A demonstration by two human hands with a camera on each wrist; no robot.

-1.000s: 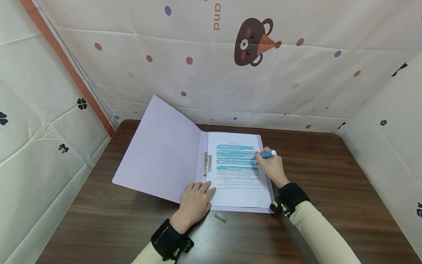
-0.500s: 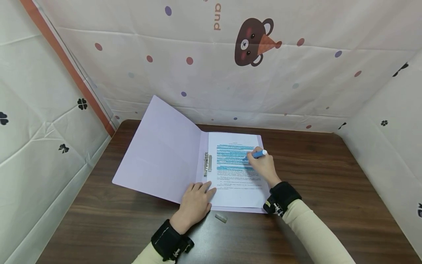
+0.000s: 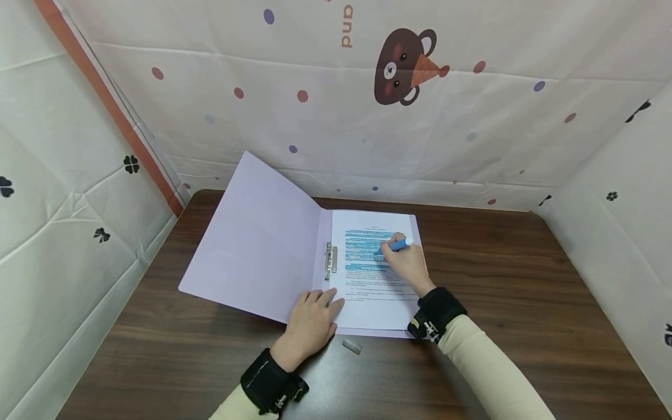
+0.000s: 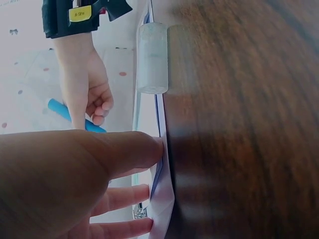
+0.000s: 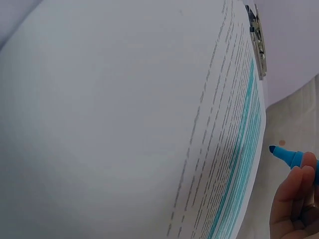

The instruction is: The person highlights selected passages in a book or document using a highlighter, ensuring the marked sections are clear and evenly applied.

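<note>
Just beside a stubby grey cylinder (image 3: 351,347) on the wood-grained table (image 3: 525,280), the left hand (image 3: 308,324) rests, fingers spread, on the smooth lilac folder (image 3: 252,239), while farther off, over its white sheet (image 3: 380,316), the right hand (image 3: 409,265), pinching a blue marker (image 3: 399,244), has shifted leftward, suggesting a pass along the teal-streaked print (image 3: 361,248).

Cream sleeves (image 3: 488,364); wide black wristbands (image 3: 443,306), metal fittings (image 3: 431,331); yellow label (image 4: 80,13) on right

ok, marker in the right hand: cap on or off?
Off. In the right wrist view the dark tip of the marker is bare, ahead of the right hand.
</note>
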